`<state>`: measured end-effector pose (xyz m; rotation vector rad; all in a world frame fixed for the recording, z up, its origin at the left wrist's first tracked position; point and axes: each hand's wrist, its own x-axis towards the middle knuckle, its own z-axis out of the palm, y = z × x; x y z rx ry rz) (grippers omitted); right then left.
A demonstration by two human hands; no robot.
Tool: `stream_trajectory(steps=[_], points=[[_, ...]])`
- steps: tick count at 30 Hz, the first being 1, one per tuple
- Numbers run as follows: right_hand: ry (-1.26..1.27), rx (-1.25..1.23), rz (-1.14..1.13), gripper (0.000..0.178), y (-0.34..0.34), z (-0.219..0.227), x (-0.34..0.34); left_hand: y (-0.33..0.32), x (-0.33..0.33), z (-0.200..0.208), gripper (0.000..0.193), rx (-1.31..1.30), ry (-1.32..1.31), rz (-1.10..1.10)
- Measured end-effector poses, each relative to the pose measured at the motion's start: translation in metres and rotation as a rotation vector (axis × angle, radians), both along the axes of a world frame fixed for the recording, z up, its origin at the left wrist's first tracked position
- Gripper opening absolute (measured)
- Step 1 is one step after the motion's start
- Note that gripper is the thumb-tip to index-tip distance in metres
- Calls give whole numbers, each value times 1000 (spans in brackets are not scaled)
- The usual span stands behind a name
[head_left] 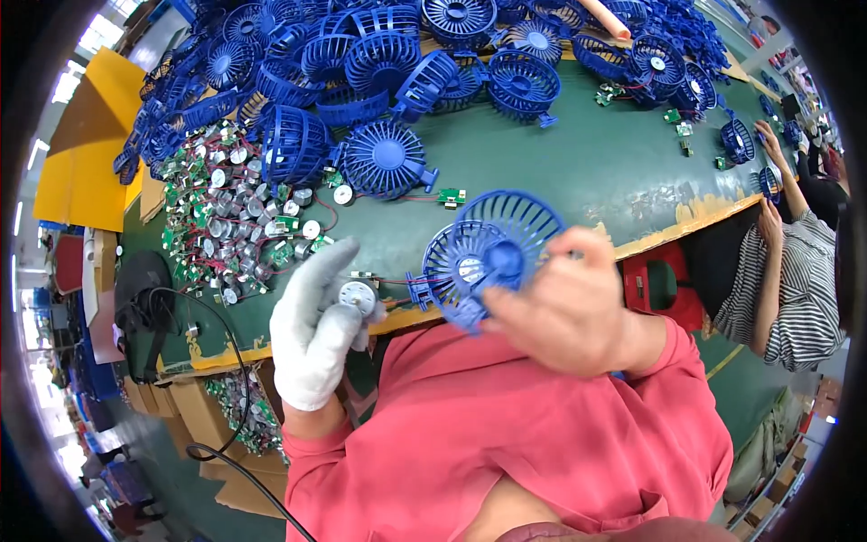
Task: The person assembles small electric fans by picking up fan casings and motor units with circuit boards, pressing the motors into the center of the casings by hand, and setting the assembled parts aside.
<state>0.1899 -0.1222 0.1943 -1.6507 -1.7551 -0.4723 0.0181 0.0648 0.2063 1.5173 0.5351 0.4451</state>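
My left hand [307,339], in a white glove, pinches a small round silver motor [358,294] between thumb and fingers, its flat face turned up. Just beside that motor a small green circuit board [363,275] shows, with a red wire running toward the right. My right hand [569,312], bare and slightly blurred, grips a blue slatted fan housing [440,259] above the table's near edge. A pale round part [470,269] sits in the middle of the housing. The fingers hide part of the housing's right side.
Many blue fan housings [384,63] are heaped along the back of the green table [614,149]. A pile of wired motors [248,212] lies at left. A black cable [239,361] hangs over the near edge. At right, a person in a striped top [799,280] works at the table.
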Motion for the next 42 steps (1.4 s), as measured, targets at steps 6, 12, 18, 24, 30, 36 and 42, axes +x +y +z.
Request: stream_trajectory(steps=[6,12,18,24,30,36,42], points=[[41,-134,13,46,20,-21,-31,1,-5,-7,53,14,43,-90],[126,-101,-11,59,17,-9,-16,-9,1,-3,47,-5,126,-138],[156,-78,178,57,27,-2,-14,-23,9,-12,66,276,7,-358],[0,-104,21,41,29,1,0,-21,10,-16,70,639,-43,-219],[-167,-419,18,33,31,7,15,-24,20,-22,54,1087,222,-249],[-85,-544,117,17,37,6,20,-14,20,-27,37,1224,116,-239],[-173,-606,182,13,44,10,21,-15,19,-27,39,1185,170,-266]])
